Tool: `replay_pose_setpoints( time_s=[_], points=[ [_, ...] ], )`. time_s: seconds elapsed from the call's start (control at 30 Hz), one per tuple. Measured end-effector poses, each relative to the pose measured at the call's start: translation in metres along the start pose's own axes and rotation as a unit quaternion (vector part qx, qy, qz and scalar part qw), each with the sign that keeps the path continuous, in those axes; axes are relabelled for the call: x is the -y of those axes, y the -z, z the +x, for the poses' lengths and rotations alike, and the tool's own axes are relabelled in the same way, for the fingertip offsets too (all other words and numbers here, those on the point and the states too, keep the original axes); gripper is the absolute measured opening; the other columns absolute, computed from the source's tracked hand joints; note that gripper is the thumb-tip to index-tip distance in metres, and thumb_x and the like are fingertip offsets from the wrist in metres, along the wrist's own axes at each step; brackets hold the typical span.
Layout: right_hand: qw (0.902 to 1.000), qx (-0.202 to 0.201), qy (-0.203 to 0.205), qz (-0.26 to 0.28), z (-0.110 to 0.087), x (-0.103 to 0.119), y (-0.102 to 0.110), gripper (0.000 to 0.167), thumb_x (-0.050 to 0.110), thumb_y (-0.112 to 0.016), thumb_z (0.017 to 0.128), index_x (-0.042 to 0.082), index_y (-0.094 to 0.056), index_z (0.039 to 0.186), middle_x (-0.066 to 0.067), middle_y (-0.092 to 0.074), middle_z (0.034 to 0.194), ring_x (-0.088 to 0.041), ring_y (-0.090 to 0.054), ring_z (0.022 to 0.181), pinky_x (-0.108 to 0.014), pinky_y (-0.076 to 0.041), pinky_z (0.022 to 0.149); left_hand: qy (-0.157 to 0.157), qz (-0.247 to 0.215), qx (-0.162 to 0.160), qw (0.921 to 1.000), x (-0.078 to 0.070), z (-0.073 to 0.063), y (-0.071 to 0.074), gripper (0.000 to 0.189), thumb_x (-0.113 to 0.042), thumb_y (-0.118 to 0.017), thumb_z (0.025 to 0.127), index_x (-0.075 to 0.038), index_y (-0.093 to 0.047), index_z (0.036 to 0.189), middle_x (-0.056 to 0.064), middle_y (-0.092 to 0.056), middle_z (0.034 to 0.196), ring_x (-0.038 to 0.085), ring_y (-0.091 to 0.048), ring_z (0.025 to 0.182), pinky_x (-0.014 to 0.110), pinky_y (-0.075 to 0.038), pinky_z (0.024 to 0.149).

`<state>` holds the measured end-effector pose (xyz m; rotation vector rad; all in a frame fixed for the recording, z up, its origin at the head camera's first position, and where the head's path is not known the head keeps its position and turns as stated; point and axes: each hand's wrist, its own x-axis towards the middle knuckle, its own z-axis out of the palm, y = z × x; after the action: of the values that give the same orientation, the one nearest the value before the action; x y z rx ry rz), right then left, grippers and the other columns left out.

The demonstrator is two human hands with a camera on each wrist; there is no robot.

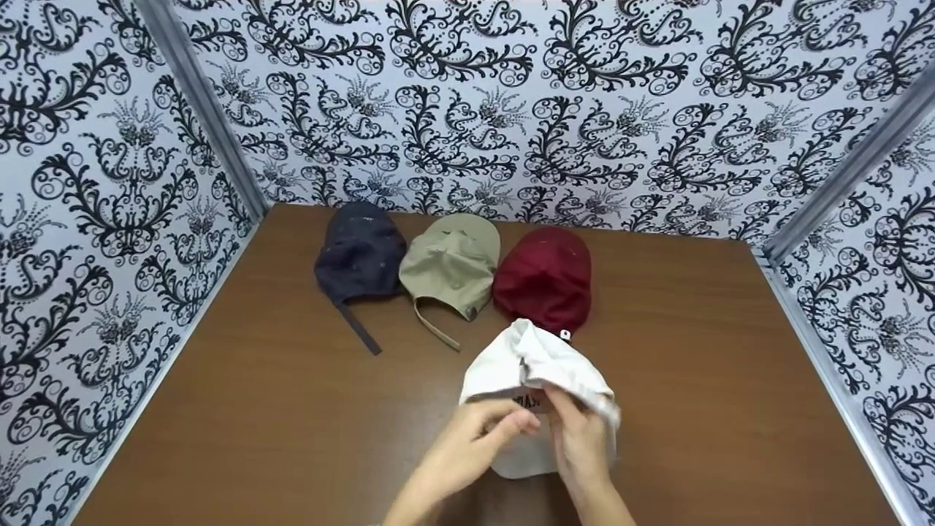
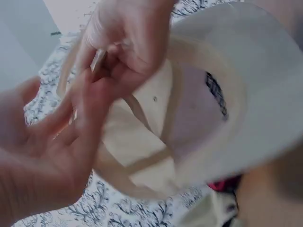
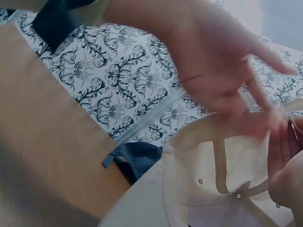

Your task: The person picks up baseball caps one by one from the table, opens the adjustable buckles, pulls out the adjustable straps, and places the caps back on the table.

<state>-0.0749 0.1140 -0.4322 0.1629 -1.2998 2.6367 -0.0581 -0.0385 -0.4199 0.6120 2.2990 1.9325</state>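
Note:
A white baseball cap (image 1: pixel 504 369) is tilted up with its inside facing me, brim toward the near edge. Black lettering shows inside its front. My right hand (image 1: pixel 584 442) grips the cap's back edge by the strap; in the left wrist view that hand (image 2: pixel 130 42) has its fingers curled there. My left hand (image 1: pixel 475 438) is beside it, fingers reaching to the same edge and thumb held apart. In the right wrist view the left hand (image 3: pixel 218 66) is blurred, its fingertips close to the rim. The exact contact there is hidden.
Behind the white cap, a navy cap (image 1: pixel 361 256), a khaki cap (image 1: pixel 453 263) and a dark red cap (image 1: pixel 544 277) lie in a row on the brown table (image 1: pixel 292 438). Straps of the navy and khaki caps trail forward. Patterned walls (image 1: pixel 467 109) enclose the back and sides.

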Motion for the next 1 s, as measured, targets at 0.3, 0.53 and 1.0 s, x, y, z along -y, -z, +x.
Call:
replay_pose_setpoints(
  time_s=[0.3,0.53,1.0],
  points=[
    [0.9986,0.001,-0.049,0.020,0.000,0.001,0.005,0.027,-0.013,-0.053,0.093,0.008,-0.066,0.105,0.000,-0.071,0.097,-0.011,-0.070,0.090,-0.027,-0.060,0.083,0.108,-0.440,-0.109,0.8846,0.022,0.008,-0.020,0.029,-0.021,-0.052,0.103,0.001,-0.054,0.123,0.002,-0.068,0.113,0.014,-0.066,0.106,0.029,-0.056,0.095],
    [0.9924,0.028,-0.043,0.112,0.003,0.008,0.010,0.026,-0.013,-0.048,0.095,0.005,-0.067,0.101,-0.004,-0.072,0.092,-0.013,-0.071,0.084,-0.028,-0.061,0.079,0.116,-0.536,-0.163,0.8201,0.022,0.010,-0.008,0.016,-0.014,-0.041,0.107,-0.006,-0.054,0.111,0.002,-0.072,0.099,0.014,-0.071,0.096,0.025,-0.058,0.087],
    [0.9609,0.100,-0.080,0.245,0.003,0.025,0.027,0.019,-0.006,-0.050,0.098,0.001,-0.066,0.104,-0.008,-0.073,0.097,-0.017,-0.071,0.089,-0.029,-0.059,0.085,0.066,-0.522,-0.150,0.8370,0.020,-0.002,0.018,0.022,-0.013,-0.035,0.108,-0.010,-0.056,0.106,-0.004,-0.065,0.088,0.004,-0.063,0.077,0.017,-0.053,0.074]
  ],
)
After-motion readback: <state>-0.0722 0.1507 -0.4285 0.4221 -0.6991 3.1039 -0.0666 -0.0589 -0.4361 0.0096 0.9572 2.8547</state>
